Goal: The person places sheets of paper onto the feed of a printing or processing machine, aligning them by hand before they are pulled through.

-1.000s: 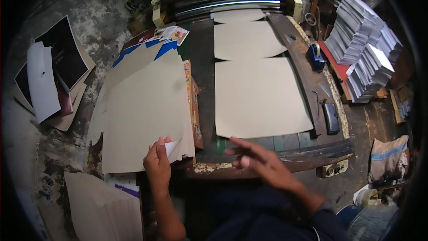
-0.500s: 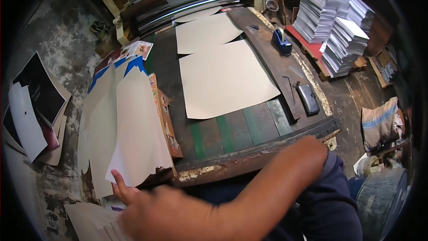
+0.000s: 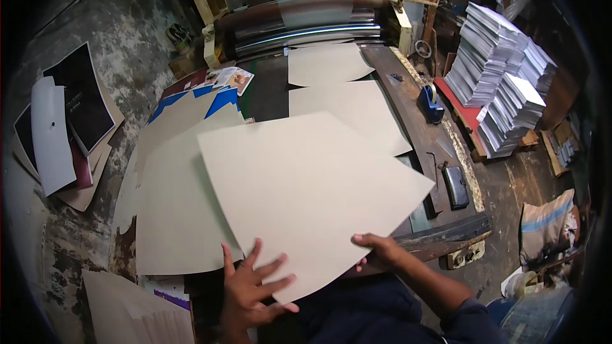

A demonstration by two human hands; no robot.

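A large cream paper sheet (image 3: 312, 197) is held up at a slant over the near part of the machine's feed table. My right hand (image 3: 382, 251) pinches its near right edge, thumb on top and fingers beneath. At the near left corner my left hand (image 3: 252, 290) is open, its fingers spread against the sheet's edge. Beyond the held sheet, two more cream sheets lie in line, a nearer sheet (image 3: 350, 108) partly covered by it and a farther sheet (image 3: 328, 64) close to the rollers (image 3: 306, 39). To the left is a stack of cream sheets (image 3: 175, 197).
A blue tape dispenser (image 3: 431, 105) and a black case (image 3: 456, 186) rest along the table's right side. Tall stacks of white paper (image 3: 484, 57) stand on a pallet at the right. Black printed sheets (image 3: 73, 95) lie at far left, and more paper (image 3: 134, 312) at lower left.
A sheet has come off the left stack and now hangs over the table. My right hand has moved rightward with it, my left hand has come into view, and the view has shifted.
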